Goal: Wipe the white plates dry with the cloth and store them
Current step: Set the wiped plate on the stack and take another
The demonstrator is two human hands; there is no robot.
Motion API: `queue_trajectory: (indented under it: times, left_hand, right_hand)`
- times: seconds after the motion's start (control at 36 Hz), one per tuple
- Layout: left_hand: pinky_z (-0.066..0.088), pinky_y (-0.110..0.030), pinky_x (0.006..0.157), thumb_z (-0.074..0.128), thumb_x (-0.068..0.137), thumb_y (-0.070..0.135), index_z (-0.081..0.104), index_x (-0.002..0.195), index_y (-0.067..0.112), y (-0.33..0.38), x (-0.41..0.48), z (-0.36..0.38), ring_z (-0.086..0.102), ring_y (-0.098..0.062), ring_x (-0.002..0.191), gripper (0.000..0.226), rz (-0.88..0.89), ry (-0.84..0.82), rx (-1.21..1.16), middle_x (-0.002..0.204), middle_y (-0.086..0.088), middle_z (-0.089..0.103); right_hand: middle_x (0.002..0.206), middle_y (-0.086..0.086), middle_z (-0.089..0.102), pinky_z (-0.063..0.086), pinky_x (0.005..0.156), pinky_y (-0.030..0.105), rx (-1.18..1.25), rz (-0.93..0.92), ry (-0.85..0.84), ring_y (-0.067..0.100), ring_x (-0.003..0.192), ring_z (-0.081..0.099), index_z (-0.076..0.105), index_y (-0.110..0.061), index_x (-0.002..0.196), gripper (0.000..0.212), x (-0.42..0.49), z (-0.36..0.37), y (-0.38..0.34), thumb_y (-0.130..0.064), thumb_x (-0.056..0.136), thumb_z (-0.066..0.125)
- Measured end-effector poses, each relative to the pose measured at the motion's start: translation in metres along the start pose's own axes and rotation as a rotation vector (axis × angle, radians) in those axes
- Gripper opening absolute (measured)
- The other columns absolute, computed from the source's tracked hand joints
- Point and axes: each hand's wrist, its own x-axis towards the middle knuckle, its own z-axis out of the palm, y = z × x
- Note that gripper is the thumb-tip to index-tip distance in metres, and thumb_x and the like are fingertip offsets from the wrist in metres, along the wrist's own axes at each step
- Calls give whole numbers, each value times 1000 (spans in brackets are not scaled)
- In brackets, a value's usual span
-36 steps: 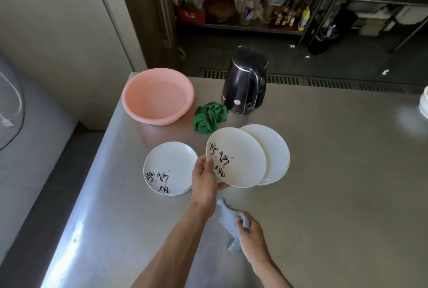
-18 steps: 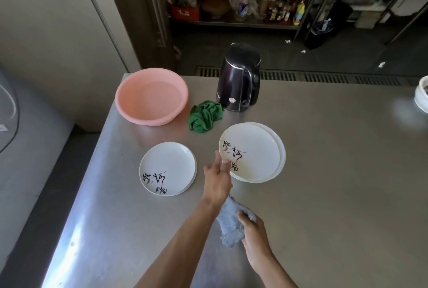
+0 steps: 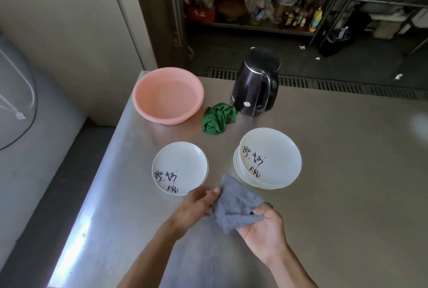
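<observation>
Now we hold the grey cloth over the surface with both hands: our left hand pinches one edge, and our right hand has its grip curled round the opposite corner. Just beyond lie a stack of plates on the right and a single plate on the left (lettering facing up). Farther back stand a pink basin and a black kettle, with a green rag between them.
</observation>
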Motion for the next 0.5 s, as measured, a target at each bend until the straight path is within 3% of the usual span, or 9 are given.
queue_trajectory:
  times: [0.06, 0.14, 0.31, 0.36, 0.42, 0.44, 0.5]
  left_hand:
    - [61, -40, 87, 65, 99, 33, 66, 96, 6, -2, -14, -13, 73, -26, 90, 27, 15, -29, -116, 97, -16, 74]
    - [61, -42, 84, 63, 100, 22, 58, 85, 8, 1, -28, -27, 68, -23, 87, 21, 78, 69, -207, 88, -14, 68]
    - [58, -28, 71, 59, 103, 16, 56, 79, 17, 7, -35, -38, 63, -12, 76, 24, 134, 171, -271, 79, 2, 65]
    - [59, -31, 77, 62, 102, 16, 57, 82, 13, 1, -31, -40, 65, -13, 81, 21, 172, 308, -139, 84, 2, 67]
    - [54, -25, 80, 71, 96, 18, 59, 94, 14, -7, -27, -41, 65, -12, 91, 13, 239, 495, 80, 98, 5, 66]
    - [52, -21, 79, 75, 92, 20, 58, 102, 19, -10, -28, -41, 62, -10, 97, 20, 287, 544, 177, 107, 7, 62]
    - [47, -17, 85, 81, 87, 30, 59, 113, 27, -18, -31, -38, 58, -7, 108, 34, 399, 435, 332, 114, 14, 59]
  right_hand:
    - [142, 34, 48, 34, 114, 59, -30, 28, -51, 47, 132, 47, 51, 8, 138, 68, 2, 6, -6, -6, 71, 51]
    - [136, 32, 55, 46, 104, 56, -123, 94, -100, 43, 125, 55, 61, 4, 129, 62, 5, 13, -9, 3, 68, 47]
    - [124, 33, 62, 56, 83, 52, -301, 154, -10, 41, 106, 66, 70, 2, 113, 52, 11, 23, 3, 16, 70, 44]
    - [119, 31, 65, 57, 82, 50, -314, 122, 37, 38, 102, 68, 73, 0, 106, 42, 14, 24, 9, 20, 80, 46]
    - [119, 31, 65, 57, 86, 52, -327, 92, 90, 39, 104, 68, 68, 2, 109, 32, 16, 25, 13, 14, 89, 47]
    - [118, 32, 65, 57, 87, 52, -340, 87, 106, 40, 104, 68, 65, 3, 112, 27, 17, 27, 15, 9, 90, 50]
    - [117, 32, 66, 57, 82, 48, -386, 93, 100, 40, 103, 68, 63, 5, 115, 26, 18, 31, 18, -2, 92, 54]
